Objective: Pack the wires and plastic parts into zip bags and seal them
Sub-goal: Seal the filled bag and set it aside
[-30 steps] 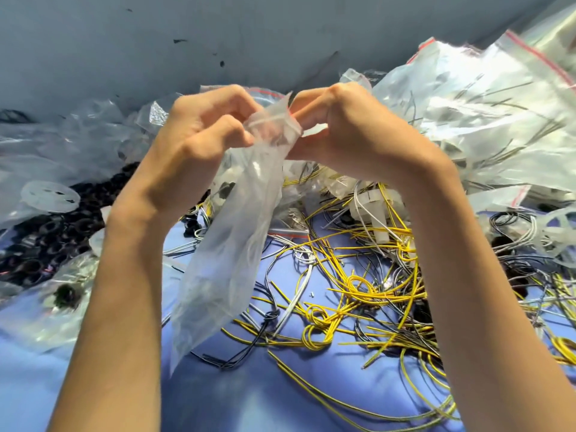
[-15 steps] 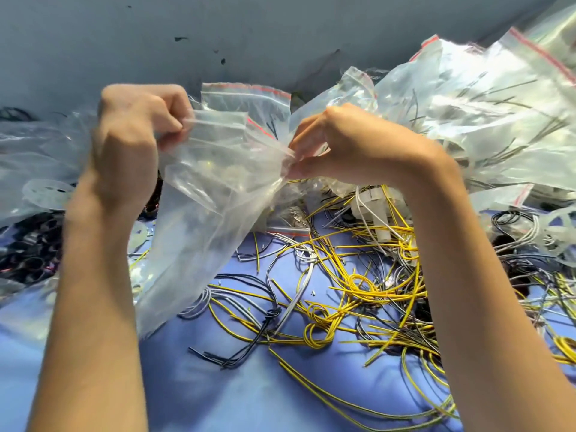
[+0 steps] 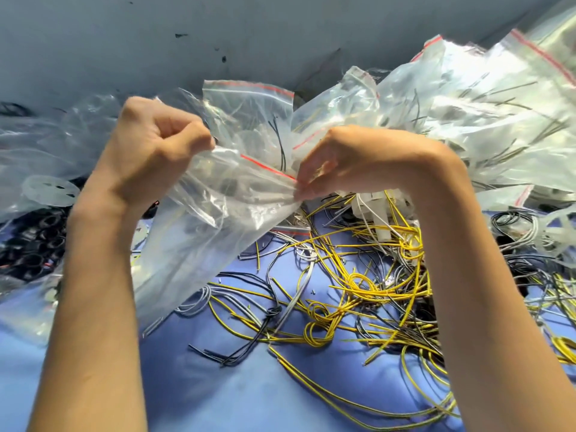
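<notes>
Black ring-shaped parts (image 3: 31, 244) lie heaped at the far left under loose clear plastic, with a pale plastic disc (image 3: 51, 190) just above them. Next comes the left hand (image 3: 149, 157), raised above the blue table (image 3: 249, 391), its fingers curled tight and pinching one top corner of a clear zip bag (image 3: 212, 213). The bag hangs slack in the air between both hands, its red-lined mouth running across to the right hand (image 3: 352, 160), which pinches the other end of the seal strip with curled fingers. What the bag contains cannot be told through the creased film. Below and right of the hands, yellow wires (image 3: 374, 285) lie tangled with grey and black ones on the table. At the far right, filled bags (image 3: 483, 120) with red strips are piled against the grey wall (image 3: 280, 32)
</notes>
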{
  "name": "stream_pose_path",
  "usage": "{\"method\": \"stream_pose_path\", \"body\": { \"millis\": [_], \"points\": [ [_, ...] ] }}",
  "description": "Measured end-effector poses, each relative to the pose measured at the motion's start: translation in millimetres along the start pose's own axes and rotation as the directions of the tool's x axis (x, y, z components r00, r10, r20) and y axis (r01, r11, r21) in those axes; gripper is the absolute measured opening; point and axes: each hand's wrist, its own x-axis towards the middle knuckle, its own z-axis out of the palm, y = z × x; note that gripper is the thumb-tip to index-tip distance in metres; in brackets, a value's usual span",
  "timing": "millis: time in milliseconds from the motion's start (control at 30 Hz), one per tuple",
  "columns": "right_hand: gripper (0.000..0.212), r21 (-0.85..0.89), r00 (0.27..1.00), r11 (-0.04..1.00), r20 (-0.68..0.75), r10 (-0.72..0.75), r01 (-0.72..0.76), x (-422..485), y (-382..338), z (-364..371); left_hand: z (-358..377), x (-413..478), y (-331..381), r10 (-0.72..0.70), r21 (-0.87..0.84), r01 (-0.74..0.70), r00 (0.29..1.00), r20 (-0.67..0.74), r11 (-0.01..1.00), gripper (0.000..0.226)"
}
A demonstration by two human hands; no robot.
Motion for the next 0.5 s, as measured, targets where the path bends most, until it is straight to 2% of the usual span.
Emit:
{"method": "stream_pose_path", "body": {
  "millis": [133, 233, 367, 500],
  "points": [
    [0.007, 0.009, 0.999, 1.0, 0.034, -0.023, 0.023, 2, -5, 0, 9, 0, 2, 0.008, 0.07, -0.009, 1.0, 0.02, 0.998, 0.042],
    [0.014, 0.044, 0.999, 0.999, 0.053, -0.009, 0.007, 0, -3, -1, 24, 3, 9, 0.038, 0.109, -0.062, 0.977, 0.212, 0.992, 0.035],
    [0.018, 0.1, 0.999, 0.995, 0.037, 0.024, -0.027, -7, 3, -9, 55, 2, 11, 0.011, 0.117, -0.077, 0.876, 0.481, 0.99, 0.029],
    [0.03, 0.046, 0.995, 0.997, 0.079, 0.065, -0.069, -13, 5, -13, 85, -2, 16, -0.006, 0.167, -0.126, 0.781, 0.625, 0.978, 0.017]
  ]
}}
